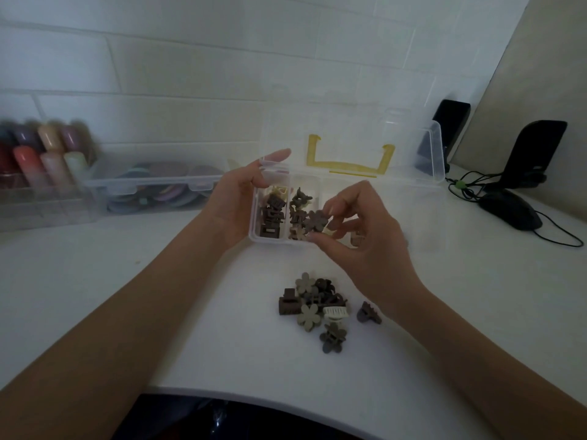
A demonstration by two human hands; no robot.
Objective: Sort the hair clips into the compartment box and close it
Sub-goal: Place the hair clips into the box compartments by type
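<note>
Box: a clear plastic compartment box (254, 217) rests on the white table (444, 296), its lid (409, 154) swung up and back, a yellow handle (349, 165) visible through the lid.
Left compartment: dark brown rectangular clips (270, 217), stacked.
Middle compartment: flower-shaped clips (298, 204) in olive and brown tones.
Left hand: the left hand (235, 204) grips the box's left wall, thumb along the rim at the far corner, fingers curled under the side.
Right hand: the right hand (359, 230) pinches a grey-brown flower clip (316, 220) between thumb and fingertips, just above the middle compartment.
Unsorted pile: loose clips (314, 303) lie on the table near the box, between the forearms; one dark claw clip (368, 312) lies slightly apart, beside the right wrist.
Background: a clear bin of coloured discs (152, 188), blurred at left; a black mouse (508, 209) with cable, at right.
</note>
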